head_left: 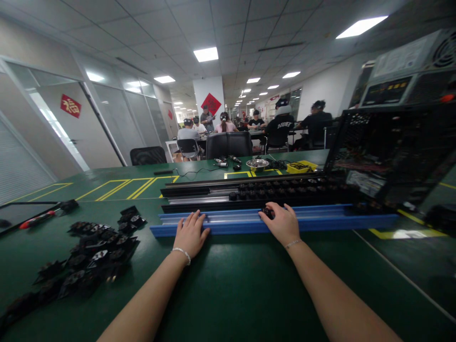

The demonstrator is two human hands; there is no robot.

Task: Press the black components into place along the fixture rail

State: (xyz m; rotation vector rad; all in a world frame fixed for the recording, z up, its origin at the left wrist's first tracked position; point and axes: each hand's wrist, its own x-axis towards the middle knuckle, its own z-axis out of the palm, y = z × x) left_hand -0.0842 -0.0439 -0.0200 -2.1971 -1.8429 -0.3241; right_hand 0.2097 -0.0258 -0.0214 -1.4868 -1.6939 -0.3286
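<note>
A long blue channel rail (231, 228) lies across the green table in front of me. My left hand (191, 233) rests over the rail's left part, fingers stretched out and holding nothing. Farther right, my right hand (283, 222) grips a small black part (268, 213) between thumb and fingers, at the rail's channel. The part's exact kind is not clear. Behind the blue rail lie black rails (185, 191), one of them with several similar black parts (261, 192) set in a row. To the left of my left hand, a loose pile of black parts (96, 254) spreads over the table.
An open computer case (392, 152) stands at the right end of the rails. A metal bowl (257, 164) and a yellow tray (301, 167) sit beyond them. A red-handled tool (37, 219) lies far left. Several people sit at tables in the background.
</note>
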